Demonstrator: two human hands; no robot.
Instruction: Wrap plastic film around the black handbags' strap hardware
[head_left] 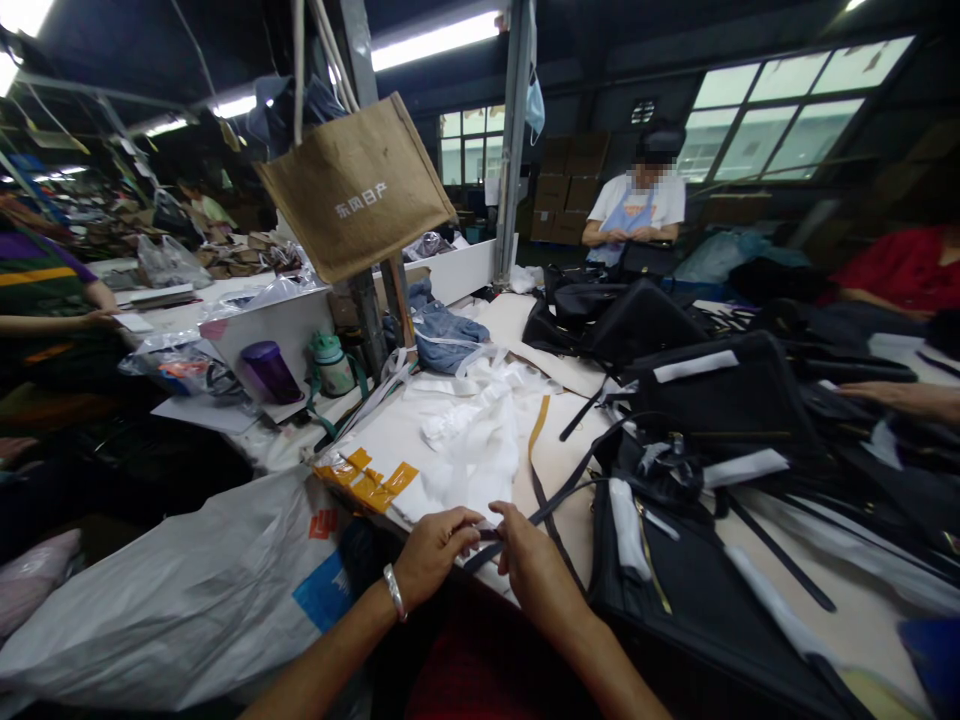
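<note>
Near the table's front edge, my left hand point(441, 548) has its thumb and fingers pinched on a short dark piece of strap point(490, 534). Facing it, my right hand point(534, 562) has its fingers curled at the other end of that piece. A long black strap point(559, 497) passes beside the right fingers and runs toward a black bag point(705, 590) lying on the right. Just beyond the hands is a loose heap of white wrapping sheets point(480, 430). A brown strap point(537, 435) lies on the tabletop to their right.
More black bags point(720, 390) pile up on the right. Orange tape point(371, 482) covers the table's left corner. A brown tote bag point(356, 190) hangs from a post. A purple cup point(271, 372) and green bottle point(330, 363) stand left. Co-workers point(637, 215) are around the tables.
</note>
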